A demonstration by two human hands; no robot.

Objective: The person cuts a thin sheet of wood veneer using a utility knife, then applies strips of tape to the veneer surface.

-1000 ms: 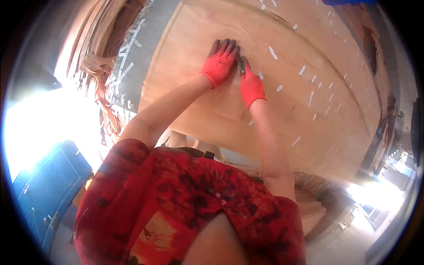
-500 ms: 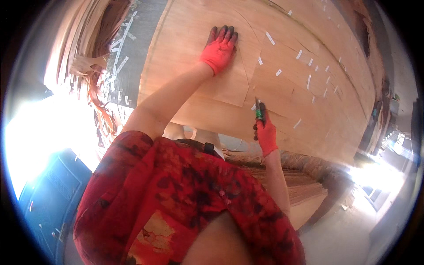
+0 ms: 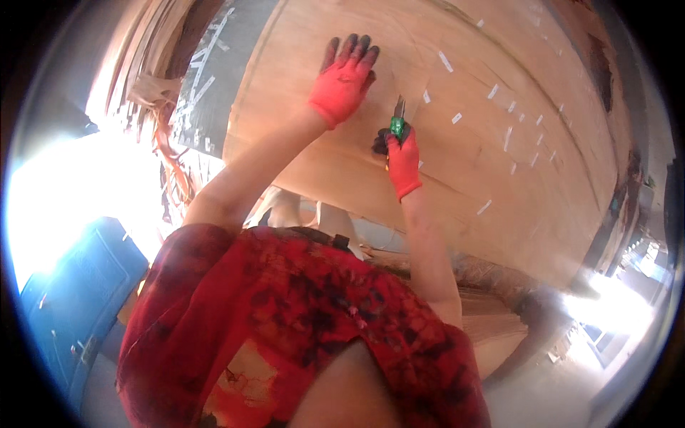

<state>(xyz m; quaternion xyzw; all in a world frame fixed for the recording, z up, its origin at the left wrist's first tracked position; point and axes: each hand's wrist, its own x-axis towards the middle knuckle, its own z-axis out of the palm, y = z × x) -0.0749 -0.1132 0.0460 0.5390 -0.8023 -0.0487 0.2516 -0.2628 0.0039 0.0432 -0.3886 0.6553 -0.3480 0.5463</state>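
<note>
Knife (image 3: 397,127) sits gripped in right hand (image 3: 404,158), left hand (image 3: 341,87) splayed over veneer (image 3: 457,185), blue boxlike object (image 3: 80,282) apart.

- Left hand (image 3: 342,82) and right hand (image 3: 402,153): two hands counted.
- Red gloves (image 3: 335,101) with dark fingertips: two, one per hand.
- Green knife (image 3: 397,127): one.
- Large wood sheet (image 3: 457,171): one on top; number beneath cannot be determined.
- White tape strips (image 3: 446,62) on that sheet: at least twelve; exact total unclear toward the far edge.
- Grey panel (image 3: 239,64): one.
- Tape pieces (image 3: 203,90) on the panel: several, overlapping, not countable.
- Wood stack (image 3: 492,324) at lower right: one; individual layers not countable.
- Red patterned shirt (image 3: 300,307): one.
</note>
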